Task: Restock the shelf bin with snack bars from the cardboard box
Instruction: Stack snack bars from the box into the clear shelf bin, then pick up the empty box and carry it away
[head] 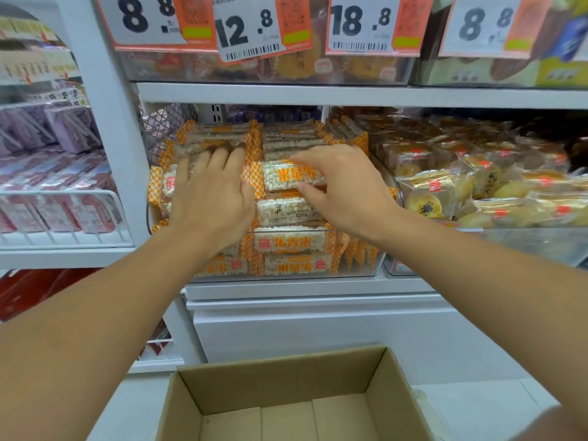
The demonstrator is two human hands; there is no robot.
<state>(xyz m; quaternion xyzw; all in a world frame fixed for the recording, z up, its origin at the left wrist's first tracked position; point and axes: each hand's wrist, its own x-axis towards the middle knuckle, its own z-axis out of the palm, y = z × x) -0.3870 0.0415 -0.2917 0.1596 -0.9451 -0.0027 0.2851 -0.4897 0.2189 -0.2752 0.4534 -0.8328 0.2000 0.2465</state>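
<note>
Orange-checked clear wrappers w/ white puffed rice: snack bar pinched by right hand; left hand flat, fingers spread, on bars beside it.

Two hands reach into the shelf: the left hand and the right hand. One cardboard box sits below. Four price tags hang above: 8.8, 12.8, 18.8, 8.8. The snack bars in the one clear bin overlap too much to count exactly.
</note>
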